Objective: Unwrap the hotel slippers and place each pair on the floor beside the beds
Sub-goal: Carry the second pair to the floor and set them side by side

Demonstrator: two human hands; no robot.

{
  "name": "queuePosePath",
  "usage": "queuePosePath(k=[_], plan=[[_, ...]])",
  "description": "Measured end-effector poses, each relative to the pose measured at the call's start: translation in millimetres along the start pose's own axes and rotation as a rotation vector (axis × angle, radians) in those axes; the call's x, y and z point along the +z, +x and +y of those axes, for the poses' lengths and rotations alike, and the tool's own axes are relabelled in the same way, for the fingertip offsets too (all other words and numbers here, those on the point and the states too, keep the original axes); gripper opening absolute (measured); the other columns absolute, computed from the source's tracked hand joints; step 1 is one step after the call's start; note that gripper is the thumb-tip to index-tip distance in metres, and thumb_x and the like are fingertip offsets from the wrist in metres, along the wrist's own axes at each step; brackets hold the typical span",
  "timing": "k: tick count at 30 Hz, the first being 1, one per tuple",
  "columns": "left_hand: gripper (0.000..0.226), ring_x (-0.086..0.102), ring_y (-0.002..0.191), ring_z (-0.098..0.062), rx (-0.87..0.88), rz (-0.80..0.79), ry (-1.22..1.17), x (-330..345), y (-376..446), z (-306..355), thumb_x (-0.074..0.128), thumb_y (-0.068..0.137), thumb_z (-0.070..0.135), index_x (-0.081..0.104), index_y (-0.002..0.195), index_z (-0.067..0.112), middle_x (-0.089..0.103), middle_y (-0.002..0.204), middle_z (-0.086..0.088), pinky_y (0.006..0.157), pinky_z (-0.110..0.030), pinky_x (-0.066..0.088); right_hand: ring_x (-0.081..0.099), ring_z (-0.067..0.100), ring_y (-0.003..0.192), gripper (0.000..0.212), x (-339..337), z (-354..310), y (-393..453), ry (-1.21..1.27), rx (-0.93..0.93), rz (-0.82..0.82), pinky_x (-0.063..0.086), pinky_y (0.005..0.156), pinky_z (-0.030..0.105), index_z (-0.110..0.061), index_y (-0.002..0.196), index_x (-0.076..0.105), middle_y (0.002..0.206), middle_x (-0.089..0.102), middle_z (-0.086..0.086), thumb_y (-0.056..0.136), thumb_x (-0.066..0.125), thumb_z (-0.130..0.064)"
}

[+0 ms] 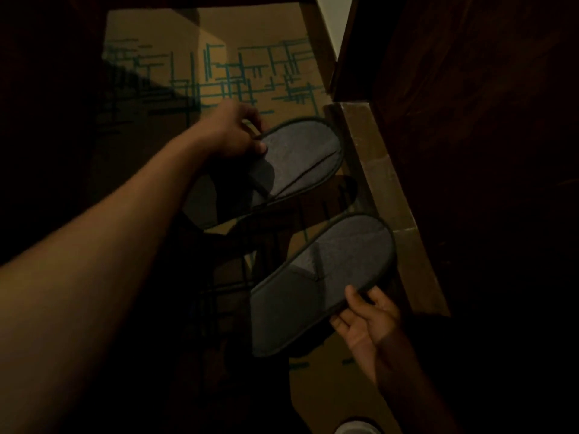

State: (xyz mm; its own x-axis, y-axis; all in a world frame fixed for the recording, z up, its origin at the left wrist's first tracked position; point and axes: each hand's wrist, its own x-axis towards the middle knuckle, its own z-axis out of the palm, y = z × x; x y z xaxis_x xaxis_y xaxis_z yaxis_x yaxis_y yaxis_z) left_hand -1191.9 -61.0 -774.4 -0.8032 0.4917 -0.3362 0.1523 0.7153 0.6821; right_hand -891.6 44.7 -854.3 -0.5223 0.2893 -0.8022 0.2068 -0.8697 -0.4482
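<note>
Item 1. Left hand (233, 133), at the end of a bare forearm reaching in from the lower left: its fingers (250, 115) are curled over the rim and the thumb is pressed on the upper face, so that the edge of the farther flat dark grey fabric slipper with darker piped rim (297, 155) is pinched. This slipper is held above the floor, apparently not yet set down.

Item 2. Tan carpet with teal line pattern (219, 73): it lies beneath both slippers, and dark shadows are cast on it under them.

Item 3. Nearer flat dark grey fabric slipper with darker piped rim (316, 286): it is unwrapped, no wrapper is seen, and its toe band is pressed flat. It is judged light, thin and floppy, little prone to slipping and not fragile; the firm piped rim near mid-length is judged the best place to take hold.

Item 4. Right hand (366, 321), entering from the lower right: the long edge of the nearer slipper is pinched between the thumb on top and the fingers (340, 324) spread beneath.

Item 5. Brown panelled base edge (376, 170): it runs diagonally just beside both slippers, probably a bed base; darkness prevents certainty.

Item 6. Containers: none is seen. A pale rounded object (354, 429) at the lower edge cannot be identified.
</note>
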Motion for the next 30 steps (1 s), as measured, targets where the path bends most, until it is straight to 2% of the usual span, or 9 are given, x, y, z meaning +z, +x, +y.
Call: queuePosePath(k=[3, 8, 11, 14, 18, 20, 25, 27, 30], plan=[[0.022, 0.055, 0.077, -0.021, 0.029, -0.097, 0.074, 10.5, 3.7, -10.7, 0.073, 0.084, 0.005, 0.063, 0.1, 0.014, 0.062, 0.091, -0.014, 0.058, -0.021, 0.041, 0.063, 0.033, 0.102, 0.047, 2.5, 19.6, -3.1, 0.025, 0.091, -0.005, 0.052, 0.076, 0.043, -0.011, 0.135, 0.048, 0.131, 0.059, 0.02, 0.091, 0.054, 0.006], [0.02, 0.051, 0.063, -0.014, 0.022, -0.162, 0.082, 35.9, 3.0, -42.2, 0.073, 0.084, 0.004, 0.062, 0.097, 0.014, 0.06, 0.086, -0.014, 0.047, -0.013, 0.042, 0.066, 0.032, 0.1, 0.067, 8.1, 44.9, -7.1, 0.132, 0.199, -0.04, 0.062, 0.068, 0.042, -0.009, 0.135, 0.05, 0.12, 0.066, 0.019, 0.072, 0.063, 0.01], [0.02, 0.049, 0.06, -0.011, 0.006, -0.176, 0.042, 47.2, 3.0, -58.8, 0.073, 0.083, 0.003, 0.062, 0.096, 0.013, 0.06, 0.085, -0.015, 0.046, -0.012, 0.041, 0.065, 0.033, 0.1, 0.055, 7.7, 57.3, -6.7, 0.106, 0.247, -0.011, 0.058, 0.072, 0.043, -0.006, 0.134, 0.05, 0.111, 0.067, 0.018, 0.083, 0.059, 0.013], [0.021, 0.048, 0.061, -0.009, -0.008, -0.195, 0.016, 58.9, 1.4, -72.1, 0.073, 0.083, 0.001, 0.063, 0.099, 0.01, 0.059, 0.085, -0.014, 0.045, -0.008, 0.039, 0.064, 0.032, 0.1, 0.047, 7.6, 72.1, -7.4, 0.116, 0.262, 0.026, 0.056, 0.069, 0.04, -0.01, 0.125, 0.051, 0.103, 0.066, 0.016, 0.085, 0.058, 0.014], [0.028, 0.053, 0.076, -0.016, -0.003, -0.185, 0.038, 74.5, -3.6, -85.8, 0.072, 0.082, -0.002, 0.066, 0.109, -0.005, 0.059, 0.09, -0.014, 0.056, -0.019, 0.042, 0.066, 0.029, 0.09, 0.032, 7.0, 90.5, -4.0, 0.124, 0.263, 0.074, 0.061, 0.058, 0.035, -0.008, 0.105, 0.053, 0.097, 0.065, 0.017, 0.085, 0.058, 0.016], [0.027, 0.054, 0.085, -0.017, 0.011, -0.168, 0.043, 78.7, -5.8, -88.0, 0.072, 0.083, -0.001, 0.068, 0.109, -0.004, 0.06, 0.091, -0.011, 0.057, -0.016, 0.042, 0.066, 0.028, 0.091, 0.031, 6.8, 93.7, -0.2, 0.119, 0.253, 0.114, 0.062, 0.056, 0.034, -0.006, 0.108, 0.056, 0.105, 0.064, 0.018, 0.086, 0.058, 0.016], [0.029, 0.059, 0.088, -0.016, 0.03, -0.122, 0.042, 85.4, -7.4, -89.0, 0.075, 0.082, 0.005, 0.07, 0.109, -0.002, 0.067, 0.093, -0.011, 0.075, -0.025, 0.044, 0.066, 0.033, 0.102, 0.033, 11.0, 92.3, 4.1, 0.08, 0.206, 0.135, 0.063, 0.063, 0.031, 0.007, 0.12, 0.058, 0.118, 0.065, 0.026, 0.087, 0.059, 0.012], [0.028, 0.061, 0.09, -0.015, 0.025, -0.094, 0.054, 89.2, -8.7, -91.5, 0.076, 0.081, 0.007, 0.071, 0.108, 0.0, 0.071, 0.097, -0.012, 0.077, -0.025, 0.046, 0.066, 0.037, 0.103, 0.028, 12.6, 90.7, 6.4, 0.031, 0.22, 0.157, 0.062, 0.068, 0.031, 0.012, 0.116, 0.058, 0.114, 0.065, 0.032, 0.088, 0.062, 0.007], [0.025, 0.061, 0.092, -0.013, 0.014, -0.043, 0.046, 94.6, -11.9, -91.9, 0.075, 0.082, 0.006, 0.071, 0.106, 0.0, 0.07, 0.1, -0.009, 0.077, -0.021, 0.043, 0.068, 0.038, 0.086, 0.018, 14.9, 84.4, 8.1, -0.02, 0.256, 0.156, 0.063, 0.064, 0.033, 0.011, 0.106, 0.057, 0.097, 0.065, 0.033, 0.091, 0.062, 0.002]])
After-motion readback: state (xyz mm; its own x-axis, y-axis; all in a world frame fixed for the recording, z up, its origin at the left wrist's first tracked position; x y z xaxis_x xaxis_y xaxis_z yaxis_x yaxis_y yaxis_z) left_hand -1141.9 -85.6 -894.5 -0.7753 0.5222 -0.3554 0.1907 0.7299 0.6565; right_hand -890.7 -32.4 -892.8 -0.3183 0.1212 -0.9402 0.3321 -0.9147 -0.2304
